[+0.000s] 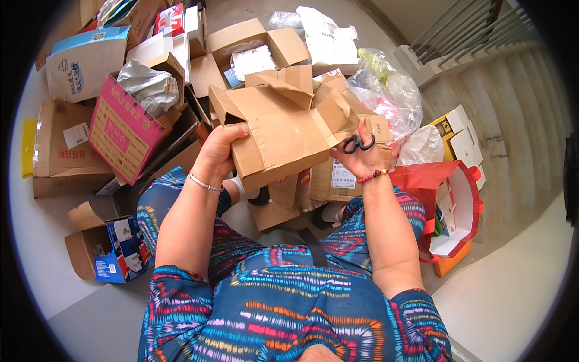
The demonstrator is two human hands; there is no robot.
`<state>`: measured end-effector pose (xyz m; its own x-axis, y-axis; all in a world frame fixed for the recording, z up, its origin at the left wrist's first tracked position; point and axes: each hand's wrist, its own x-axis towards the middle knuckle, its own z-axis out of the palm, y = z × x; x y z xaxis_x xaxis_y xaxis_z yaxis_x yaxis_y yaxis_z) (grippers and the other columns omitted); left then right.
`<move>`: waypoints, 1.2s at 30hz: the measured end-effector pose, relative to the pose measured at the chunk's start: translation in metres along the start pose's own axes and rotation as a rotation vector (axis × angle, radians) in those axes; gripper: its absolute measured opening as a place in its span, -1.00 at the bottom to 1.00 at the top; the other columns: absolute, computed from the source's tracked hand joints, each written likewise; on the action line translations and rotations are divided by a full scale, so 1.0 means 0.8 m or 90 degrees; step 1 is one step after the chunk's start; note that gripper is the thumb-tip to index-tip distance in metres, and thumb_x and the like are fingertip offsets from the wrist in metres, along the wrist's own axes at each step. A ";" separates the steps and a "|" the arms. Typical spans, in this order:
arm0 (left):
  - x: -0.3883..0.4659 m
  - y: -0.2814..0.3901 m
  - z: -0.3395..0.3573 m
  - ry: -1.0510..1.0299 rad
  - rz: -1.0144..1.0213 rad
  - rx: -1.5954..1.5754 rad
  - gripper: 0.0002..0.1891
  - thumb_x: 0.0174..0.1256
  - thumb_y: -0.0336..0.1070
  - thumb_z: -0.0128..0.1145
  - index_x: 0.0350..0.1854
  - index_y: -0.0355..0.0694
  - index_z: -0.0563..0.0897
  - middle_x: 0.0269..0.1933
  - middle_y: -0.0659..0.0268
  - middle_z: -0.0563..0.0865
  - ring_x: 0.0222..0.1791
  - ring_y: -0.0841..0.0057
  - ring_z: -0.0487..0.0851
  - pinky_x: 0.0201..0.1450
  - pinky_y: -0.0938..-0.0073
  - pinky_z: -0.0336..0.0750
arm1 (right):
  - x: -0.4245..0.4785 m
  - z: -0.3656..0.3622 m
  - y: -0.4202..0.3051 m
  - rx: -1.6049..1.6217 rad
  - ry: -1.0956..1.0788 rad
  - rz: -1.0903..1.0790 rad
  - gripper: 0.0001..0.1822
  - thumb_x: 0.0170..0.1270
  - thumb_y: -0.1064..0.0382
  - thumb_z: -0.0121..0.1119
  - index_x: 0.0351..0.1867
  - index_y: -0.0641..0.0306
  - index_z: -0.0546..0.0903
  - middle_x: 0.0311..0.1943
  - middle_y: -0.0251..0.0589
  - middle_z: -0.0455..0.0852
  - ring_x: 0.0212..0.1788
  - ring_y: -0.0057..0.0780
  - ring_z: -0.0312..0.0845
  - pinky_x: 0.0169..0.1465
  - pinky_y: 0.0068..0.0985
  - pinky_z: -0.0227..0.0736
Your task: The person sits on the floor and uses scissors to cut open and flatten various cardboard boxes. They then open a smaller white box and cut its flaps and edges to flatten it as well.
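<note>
A brown cardboard box point(289, 140) with its flaps spread is held up before me, above other cardboard. My left hand point(221, 147) grips its left end, the thumb on top of the panel. At the right end, my right hand point(362, 151) is at the box's edge, with black scissors handles point(358, 144) hooked on its fingers; the blades are hidden. The fingers behind the box are partly out of sight. Below the right end lies a cardboard box with a printed label point(344, 175).
Boxes lie heaped around, including a pink-printed carton point(126, 129) and an opened carton point(237, 36). Clear plastic bags point(393, 90) lie at the upper right, near a red bag point(423, 174). A blue box point(120, 249) sits lower left. Stairs point(511, 104) descend beside a railing.
</note>
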<state>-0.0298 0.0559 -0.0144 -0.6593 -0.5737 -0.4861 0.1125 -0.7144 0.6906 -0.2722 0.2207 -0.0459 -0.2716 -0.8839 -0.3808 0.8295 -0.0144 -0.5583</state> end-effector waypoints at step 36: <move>-0.045 0.030 0.070 -0.402 0.225 1.322 -0.42 -0.09 -0.54 0.23 0.12 -0.38 0.48 0.28 0.03 0.40 0.37 0.21 0.25 0.39 0.36 0.20 | 0.016 0.006 0.043 -0.179 0.069 -0.009 -0.57 -0.08 0.52 0.16 -0.05 0.40 0.47 -0.27 -0.22 0.59 -0.29 -0.42 0.54 -0.08 -0.44 0.51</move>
<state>-0.0451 0.0820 0.0501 -0.9315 -0.0713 -0.3567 -0.1959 0.9245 0.3270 -0.2445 0.2065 -0.0662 -0.3457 -0.8291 -0.4395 0.6617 0.1167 -0.7406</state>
